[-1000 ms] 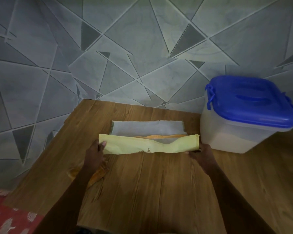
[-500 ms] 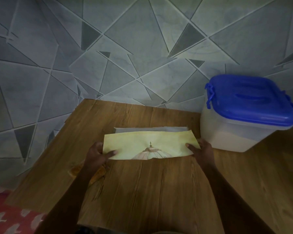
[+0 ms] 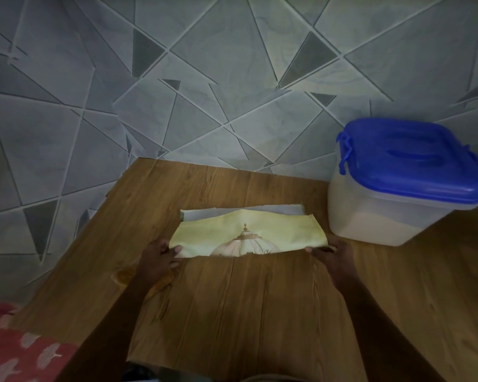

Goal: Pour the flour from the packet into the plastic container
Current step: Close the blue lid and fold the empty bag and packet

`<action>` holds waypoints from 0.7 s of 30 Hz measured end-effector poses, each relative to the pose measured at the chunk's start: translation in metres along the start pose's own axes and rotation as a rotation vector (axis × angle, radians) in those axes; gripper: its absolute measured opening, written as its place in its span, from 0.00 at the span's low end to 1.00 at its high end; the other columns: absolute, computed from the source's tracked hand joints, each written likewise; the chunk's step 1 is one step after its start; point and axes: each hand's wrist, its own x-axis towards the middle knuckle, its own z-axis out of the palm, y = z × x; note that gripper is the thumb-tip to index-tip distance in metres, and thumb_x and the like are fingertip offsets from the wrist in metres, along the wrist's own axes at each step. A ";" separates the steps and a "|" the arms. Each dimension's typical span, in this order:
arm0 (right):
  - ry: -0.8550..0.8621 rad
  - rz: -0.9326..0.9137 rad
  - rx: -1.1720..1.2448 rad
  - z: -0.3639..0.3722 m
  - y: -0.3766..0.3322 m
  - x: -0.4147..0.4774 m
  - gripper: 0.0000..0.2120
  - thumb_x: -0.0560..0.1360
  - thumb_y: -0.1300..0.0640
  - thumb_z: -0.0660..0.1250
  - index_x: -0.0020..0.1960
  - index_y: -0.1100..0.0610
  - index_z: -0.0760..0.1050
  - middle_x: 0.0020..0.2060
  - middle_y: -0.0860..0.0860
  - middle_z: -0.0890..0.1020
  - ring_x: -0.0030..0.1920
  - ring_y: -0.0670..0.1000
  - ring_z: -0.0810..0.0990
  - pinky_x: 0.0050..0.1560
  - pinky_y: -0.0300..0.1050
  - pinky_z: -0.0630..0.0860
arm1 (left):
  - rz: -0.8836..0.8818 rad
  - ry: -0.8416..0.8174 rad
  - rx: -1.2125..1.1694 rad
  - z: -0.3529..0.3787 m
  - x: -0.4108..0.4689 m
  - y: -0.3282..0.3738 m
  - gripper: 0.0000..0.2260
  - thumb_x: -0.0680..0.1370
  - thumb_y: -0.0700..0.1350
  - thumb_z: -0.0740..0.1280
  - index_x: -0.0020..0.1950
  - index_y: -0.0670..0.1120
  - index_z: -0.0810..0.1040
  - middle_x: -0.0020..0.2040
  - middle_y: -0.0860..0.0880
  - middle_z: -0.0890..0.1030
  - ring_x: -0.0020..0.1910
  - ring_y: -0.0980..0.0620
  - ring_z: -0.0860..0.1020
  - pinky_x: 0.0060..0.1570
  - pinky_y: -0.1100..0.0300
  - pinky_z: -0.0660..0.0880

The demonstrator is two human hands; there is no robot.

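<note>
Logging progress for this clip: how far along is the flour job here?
Pouring looks done: the plastic container holds a pale layer of flour and its blue lid is on. In hand: the left hand and right hand pinch the near corners of the flat packet on the table. Remaining: probably only putting the packet away.

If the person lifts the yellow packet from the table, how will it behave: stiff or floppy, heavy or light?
Probably floppy: the packet lies flat and folded, its far edge curving. Likely light, since it looks thin, with no bulge. It may sag in the middle, as the left hand and right hand hold only its ends.
</note>
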 end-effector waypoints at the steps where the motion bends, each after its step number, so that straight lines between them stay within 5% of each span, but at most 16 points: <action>1: 0.002 0.021 0.041 0.001 -0.001 0.002 0.13 0.68 0.61 0.80 0.52 0.58 0.84 0.47 0.55 0.87 0.51 0.60 0.85 0.50 0.58 0.83 | -0.017 0.015 0.005 0.001 0.002 -0.002 0.09 0.77 0.42 0.73 0.45 0.39 0.75 0.49 0.38 0.81 0.51 0.39 0.83 0.46 0.46 0.84; 3: -0.029 0.091 0.178 0.005 -0.002 0.005 0.15 0.68 0.56 0.80 0.52 0.59 0.83 0.49 0.60 0.85 0.53 0.62 0.85 0.54 0.63 0.80 | -0.024 0.034 0.055 0.004 0.005 -0.002 0.10 0.76 0.45 0.74 0.43 0.42 0.76 0.49 0.38 0.81 0.51 0.38 0.83 0.48 0.40 0.83; 7: 0.043 0.278 0.444 0.016 -0.002 0.011 0.44 0.54 0.44 0.86 0.63 0.64 0.76 0.57 0.60 0.83 0.58 0.60 0.84 0.60 0.61 0.80 | -0.071 0.117 0.154 0.013 0.012 -0.002 0.11 0.74 0.52 0.76 0.39 0.48 0.78 0.45 0.41 0.83 0.45 0.40 0.84 0.50 0.38 0.81; 10: 0.144 0.354 0.479 0.025 -0.001 0.014 0.30 0.67 0.54 0.81 0.64 0.64 0.76 0.60 0.58 0.83 0.58 0.60 0.84 0.58 0.58 0.81 | -0.146 0.136 0.098 0.025 -0.001 0.021 0.16 0.73 0.48 0.77 0.54 0.39 0.81 0.56 0.39 0.82 0.52 0.39 0.81 0.56 0.42 0.80; 13: 0.319 0.459 0.440 0.032 0.008 0.022 0.27 0.67 0.61 0.81 0.62 0.67 0.77 0.58 0.59 0.83 0.55 0.60 0.84 0.53 0.59 0.83 | -0.197 0.177 0.177 0.037 -0.011 0.034 0.28 0.77 0.50 0.73 0.70 0.35 0.72 0.65 0.44 0.76 0.66 0.37 0.75 0.61 0.50 0.72; 15: 0.401 0.491 0.391 0.038 0.011 0.024 0.28 0.66 0.63 0.81 0.62 0.68 0.76 0.58 0.59 0.82 0.55 0.61 0.83 0.50 0.59 0.84 | -0.147 0.229 0.404 0.040 -0.014 0.035 0.32 0.78 0.60 0.68 0.70 0.36 0.72 0.68 0.39 0.77 0.66 0.37 0.75 0.66 0.49 0.69; 17: 0.463 0.515 0.271 0.042 0.012 0.024 0.31 0.64 0.62 0.83 0.63 0.67 0.74 0.58 0.59 0.80 0.56 0.63 0.82 0.49 0.61 0.84 | -0.079 0.261 0.684 0.041 -0.020 0.040 0.32 0.76 0.67 0.59 0.63 0.40 0.78 0.60 0.38 0.81 0.59 0.36 0.78 0.64 0.45 0.73; 19: 0.515 0.527 0.110 0.043 0.010 0.024 0.34 0.64 0.61 0.83 0.65 0.65 0.73 0.60 0.59 0.79 0.57 0.62 0.80 0.51 0.63 0.83 | 0.031 0.222 0.897 0.046 -0.026 0.047 0.27 0.76 0.63 0.57 0.58 0.43 0.78 0.55 0.40 0.81 0.55 0.37 0.79 0.58 0.45 0.76; 21: 0.544 0.525 0.018 0.044 0.009 0.024 0.35 0.63 0.60 0.83 0.65 0.64 0.72 0.59 0.59 0.78 0.56 0.62 0.79 0.52 0.63 0.83 | 0.192 0.231 1.087 0.057 -0.032 0.059 0.22 0.77 0.56 0.62 0.64 0.43 0.75 0.61 0.39 0.79 0.59 0.38 0.78 0.57 0.46 0.75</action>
